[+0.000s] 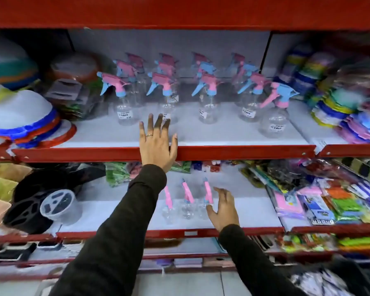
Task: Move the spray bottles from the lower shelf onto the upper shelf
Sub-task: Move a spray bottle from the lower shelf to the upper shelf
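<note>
Several clear spray bottles with pink and blue trigger heads [166, 97] stand in rows on the white upper shelf [222, 135]. Three more spray bottles [187, 199] stand close together on the lower shelf [250, 212]. My left hand [157, 144] is flat and open over the upper shelf's red front edge, fingers spread, just in front of a bottle and holding nothing. My right hand [222, 208] is open beside the rightmost lower bottle [206, 195], thumb near its base, fingers not closed on it.
Stacked white hats with coloured brims [24, 118] fill the upper shelf's left side, and colourful stacked plastic items [350, 110] its right. On the lower shelf sit black baskets [30, 206], a clear lidded tub [59, 202] and packaged goods [329, 201].
</note>
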### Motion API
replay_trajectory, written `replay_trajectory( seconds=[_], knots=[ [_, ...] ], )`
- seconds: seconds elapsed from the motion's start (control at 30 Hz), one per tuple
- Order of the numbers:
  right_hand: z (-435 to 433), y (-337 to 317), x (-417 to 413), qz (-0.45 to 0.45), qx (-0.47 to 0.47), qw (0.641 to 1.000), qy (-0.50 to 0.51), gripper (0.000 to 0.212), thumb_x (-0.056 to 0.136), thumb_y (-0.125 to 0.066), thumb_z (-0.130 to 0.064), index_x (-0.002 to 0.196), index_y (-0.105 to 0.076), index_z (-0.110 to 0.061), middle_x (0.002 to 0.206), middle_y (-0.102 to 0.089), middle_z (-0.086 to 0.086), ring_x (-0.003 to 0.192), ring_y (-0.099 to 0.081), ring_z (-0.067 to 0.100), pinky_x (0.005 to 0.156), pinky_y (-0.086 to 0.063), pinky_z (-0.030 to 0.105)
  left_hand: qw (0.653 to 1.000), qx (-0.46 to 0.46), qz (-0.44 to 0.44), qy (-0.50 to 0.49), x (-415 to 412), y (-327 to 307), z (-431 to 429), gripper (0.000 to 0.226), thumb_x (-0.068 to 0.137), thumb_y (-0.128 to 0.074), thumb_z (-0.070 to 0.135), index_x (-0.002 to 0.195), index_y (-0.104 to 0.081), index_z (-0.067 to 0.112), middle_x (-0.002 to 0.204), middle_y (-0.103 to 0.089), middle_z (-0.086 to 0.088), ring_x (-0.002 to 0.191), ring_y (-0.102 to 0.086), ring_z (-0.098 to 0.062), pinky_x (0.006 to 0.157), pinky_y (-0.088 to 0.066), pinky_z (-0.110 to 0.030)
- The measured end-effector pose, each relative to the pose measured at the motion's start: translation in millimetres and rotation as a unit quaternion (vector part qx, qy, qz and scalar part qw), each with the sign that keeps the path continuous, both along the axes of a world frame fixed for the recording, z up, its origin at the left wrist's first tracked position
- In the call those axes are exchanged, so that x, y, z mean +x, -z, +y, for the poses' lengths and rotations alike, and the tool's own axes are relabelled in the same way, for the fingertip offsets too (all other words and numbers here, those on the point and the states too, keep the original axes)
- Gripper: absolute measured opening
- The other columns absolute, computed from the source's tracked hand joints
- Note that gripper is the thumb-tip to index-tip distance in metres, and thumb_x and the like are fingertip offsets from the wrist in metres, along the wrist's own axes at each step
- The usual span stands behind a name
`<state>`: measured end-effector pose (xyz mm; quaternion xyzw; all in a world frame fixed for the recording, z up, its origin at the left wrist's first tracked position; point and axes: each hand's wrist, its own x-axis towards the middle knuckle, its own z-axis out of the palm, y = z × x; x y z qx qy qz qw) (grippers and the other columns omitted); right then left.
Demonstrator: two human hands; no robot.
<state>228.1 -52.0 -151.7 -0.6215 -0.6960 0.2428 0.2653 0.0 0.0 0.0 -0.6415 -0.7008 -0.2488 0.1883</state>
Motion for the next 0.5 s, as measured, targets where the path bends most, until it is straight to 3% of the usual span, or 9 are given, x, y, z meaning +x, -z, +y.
replay_trajectory(
  seconds=[0.1,0.2,0.5],
  knots=[
    [7,13,-7,0.028,-0.123,0.992,-0.001,0.066,0.081,-0.071,-0.020,0.141,-0.044,-0.014,0.139,-0.046,0.008,0.130,-0.049,0.028,0.109,-0.042,0.033,1.000,-0.003,-0.008,-0.009,-1,0,4,0.060,0.100,-0.025,0.044,0.148,-0.044,0.013,0.160,-0.037,-0.007,0.154,-0.014,-0.030,0.123,-0.008,-0.056],
    [15,28,-14,0.042,-0.182,0.982,0.009,0.068,0.078,-0.075,-0.015,0.140,-0.047,-0.012,0.136,-0.049,0.012,0.127,-0.053,0.031,0.111,-0.042,0.034,1.000,0.000,0.000,-0.007,-1,4,6,0.059,0.101,-0.025,0.044,0.148,-0.044,0.014,0.161,-0.035,-0.007,0.155,-0.012,-0.030,0.124,-0.007,-0.055],
    [24,42,-17,0.085,-0.178,0.979,0.054,0.069,0.079,-0.079,-0.015,0.139,-0.046,-0.015,0.136,-0.055,0.012,0.123,-0.056,0.033,0.104,-0.045,0.035,1.000,-0.001,0.016,-0.018,-2,5,8,0.061,0.101,-0.021,0.045,0.151,-0.039,0.015,0.163,-0.029,-0.007,0.155,-0.007,-0.030,0.124,-0.005,-0.054]
  ],
)
